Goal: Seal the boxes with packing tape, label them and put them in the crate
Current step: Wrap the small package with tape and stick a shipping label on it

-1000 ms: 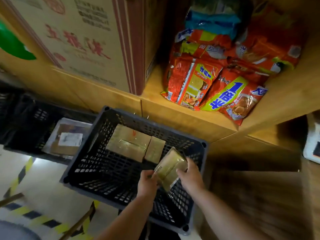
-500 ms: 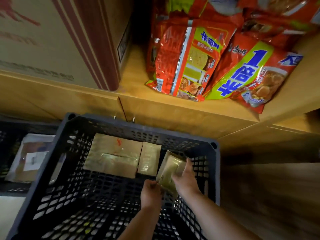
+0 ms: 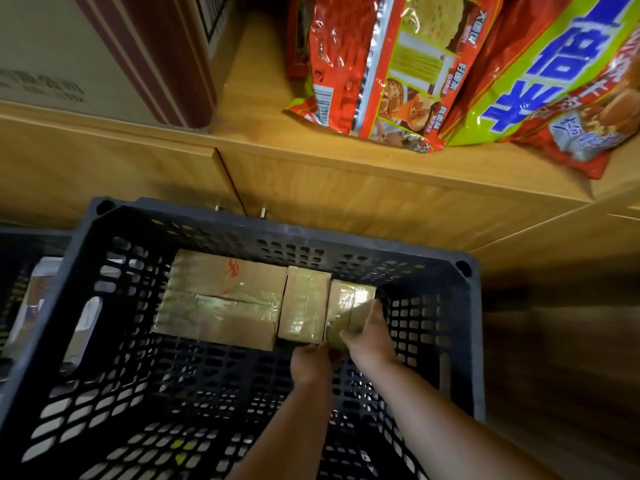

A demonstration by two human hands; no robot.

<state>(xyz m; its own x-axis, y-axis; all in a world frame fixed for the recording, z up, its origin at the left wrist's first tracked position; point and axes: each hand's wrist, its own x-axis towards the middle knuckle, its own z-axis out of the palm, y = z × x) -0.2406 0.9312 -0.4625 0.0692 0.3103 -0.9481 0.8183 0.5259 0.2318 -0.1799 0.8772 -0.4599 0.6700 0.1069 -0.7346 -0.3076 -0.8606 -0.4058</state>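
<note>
A black slotted plastic crate stands on the floor below me. On its bottom, along the far wall, lie a large taped cardboard box with a red mark and a narrow taped box beside it. A third small taped box sits low at the right end of that row, still tilted. My right hand grips its near right side. My left hand holds its near lower edge, fingers hidden under it.
A wooden shelf unit rises right behind the crate. On it lie red noodle packets and a big printed carton. A second dark crate with a package stands at the left.
Both hands have lowered the small box from above the crate's rim down beside the narrow box. My head has moved closer and lower over the crate.
</note>
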